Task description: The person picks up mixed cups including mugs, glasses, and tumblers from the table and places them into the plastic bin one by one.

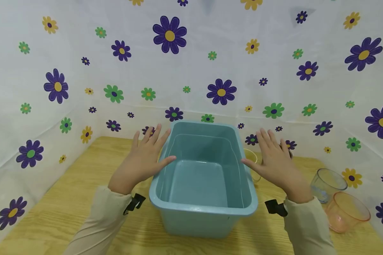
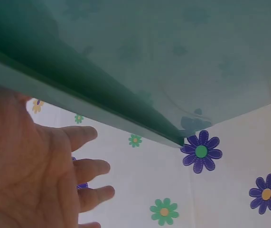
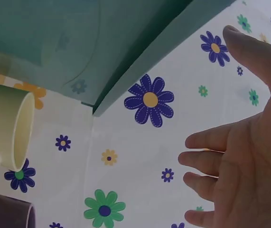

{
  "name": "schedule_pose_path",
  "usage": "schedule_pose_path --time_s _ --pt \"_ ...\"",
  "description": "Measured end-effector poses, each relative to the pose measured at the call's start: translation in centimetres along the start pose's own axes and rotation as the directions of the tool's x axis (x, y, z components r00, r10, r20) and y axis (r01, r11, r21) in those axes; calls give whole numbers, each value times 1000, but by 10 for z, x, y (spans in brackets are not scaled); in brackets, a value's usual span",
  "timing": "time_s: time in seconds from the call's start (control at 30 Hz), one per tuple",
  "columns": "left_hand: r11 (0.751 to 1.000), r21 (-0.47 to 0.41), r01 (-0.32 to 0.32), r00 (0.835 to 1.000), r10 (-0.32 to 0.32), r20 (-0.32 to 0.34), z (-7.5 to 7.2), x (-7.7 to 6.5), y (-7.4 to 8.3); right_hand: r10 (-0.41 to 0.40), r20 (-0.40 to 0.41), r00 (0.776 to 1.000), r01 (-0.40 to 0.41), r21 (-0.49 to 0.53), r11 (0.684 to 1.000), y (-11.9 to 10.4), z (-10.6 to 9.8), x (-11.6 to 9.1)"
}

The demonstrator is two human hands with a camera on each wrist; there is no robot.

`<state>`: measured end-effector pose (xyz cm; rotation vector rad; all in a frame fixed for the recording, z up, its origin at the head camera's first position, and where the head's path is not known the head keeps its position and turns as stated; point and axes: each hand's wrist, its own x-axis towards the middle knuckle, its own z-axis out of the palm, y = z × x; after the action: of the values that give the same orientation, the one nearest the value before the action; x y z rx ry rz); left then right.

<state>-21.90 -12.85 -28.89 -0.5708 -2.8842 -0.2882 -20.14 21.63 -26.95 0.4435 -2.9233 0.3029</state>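
Two light sleeves reach in from the near edge, the left sleeve (image 1: pixel 99 219) and the right sleeve (image 1: pixel 307 226), each with a black strap at the cuff. Beyond the cuffs, the left hand (image 1: pixel 142 157) and the right hand (image 1: pixel 276 161) are held up on either side of a blue-grey plastic tub (image 1: pixel 196 223). Both hands have their fingers extended and spread apart, thumbs pointing inward, holding nothing. Seen from the head, the left thumb overlaps the tub's left rim; whether it touches cannot be told, as the rim hides its tip in the left wrist view. The right thumb points at the opposite rim, and the right wrist view shows a gap between them.

The tub stands upright in the middle of a wood-grain table (image 1: pixel 83 177), its open top facing up. To the right, near the right forearm, sits a transparent orange cup (image 1: pixel 346 212), with a clear blue-tinted cup (image 1: pixel 327 184) just behind it. Farther back, on the tub's right side and partly hidden by the right hand, are a cream mug (image 3: pixel 2 114) and a dark cup (image 3: pixel 7 211) beside it. A white sheet (image 1: pixel 191 67) printed with purple, green and yellow flowers hangs behind everything.
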Motion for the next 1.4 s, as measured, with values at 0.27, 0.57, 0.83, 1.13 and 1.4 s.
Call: schedule_pose_path --time_s 0.27,0.57,0.83,1.13,1.4 --pt "998 -44 -33 999 32 -18 11 -5 -8 -3 -15 1000 4 49 999 16 6 -7" --pt "997 -60 -43 997 39 -70 17 -13 -18 13 -38 999 -8 137 991 36 17 -9" --pt "994 -70 -87 990 79 -116 22 -16 -28 89 -127 988 -39 358 933 60 42 -11" --pt "998 0 -63 982 62 -179 21 -9 -29 150 -264 953 -11 464 886 84 79 -10" --pt "997 73 -9 984 22 -177 13 -2 -12 200 -192 961 -70 531 844 90 97 -10"
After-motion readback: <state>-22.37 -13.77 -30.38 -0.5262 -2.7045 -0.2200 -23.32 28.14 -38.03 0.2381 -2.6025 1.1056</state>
